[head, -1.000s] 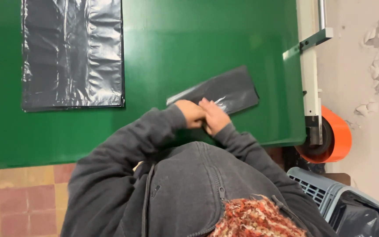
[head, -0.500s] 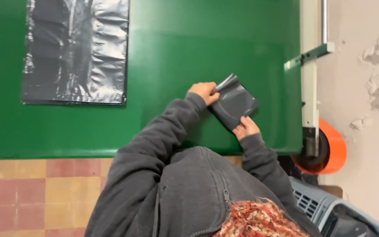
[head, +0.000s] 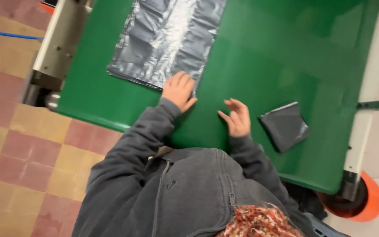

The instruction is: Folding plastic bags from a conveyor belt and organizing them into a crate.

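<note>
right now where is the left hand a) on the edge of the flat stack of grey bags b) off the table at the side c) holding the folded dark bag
a: the left hand rests at the near edge of the flat stack of grey bags, while the folded dark bag lies alone on the green table.

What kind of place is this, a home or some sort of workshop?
Probably a small workshop or packing room, not a home. A person works at a large green table bearing a stack of flat grey plastic bags and one folded bag. An orange roll hangs on the table's metal frame, above a worn tiled floor.
</note>
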